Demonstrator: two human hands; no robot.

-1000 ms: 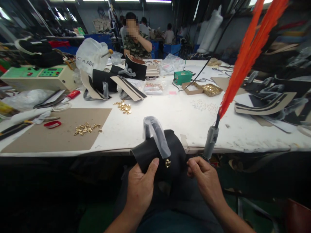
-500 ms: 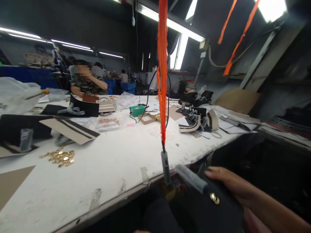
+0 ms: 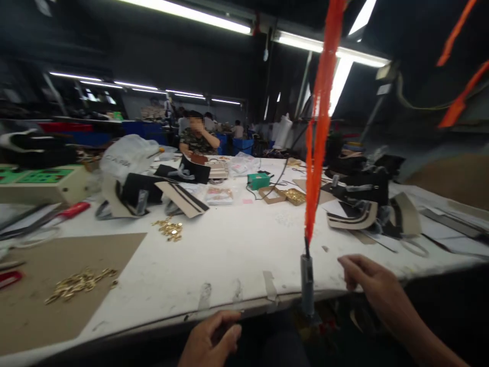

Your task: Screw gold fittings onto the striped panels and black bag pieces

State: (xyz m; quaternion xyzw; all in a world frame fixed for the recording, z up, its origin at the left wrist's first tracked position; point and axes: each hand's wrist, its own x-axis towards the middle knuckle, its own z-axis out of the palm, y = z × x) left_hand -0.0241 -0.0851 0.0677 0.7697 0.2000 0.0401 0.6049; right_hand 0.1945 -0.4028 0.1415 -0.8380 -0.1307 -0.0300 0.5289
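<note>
White desk point(image 3: 237, 255), dim workshop. Far side: carton point(image 3: 296, 204) held gold fittings point(image 3: 295, 195); clear packet point(image 3: 219, 197) to its left held coppery-gold pieces. Left hand point(image 3: 212, 339) was at the near edge, thumb and fingers loosely apart. Right hand point(image 3: 372, 280) hung over the near right, fingers narrow; couldn't tell if they gripped anything. Grey tool point(image 3: 307, 285) was upright between hands; striped bag panels point(image 3: 353, 216) lay beyond the right one.

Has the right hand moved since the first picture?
Yes: judged against the grey holder, the right hand has gone from just below it in the view to its right.
</note>
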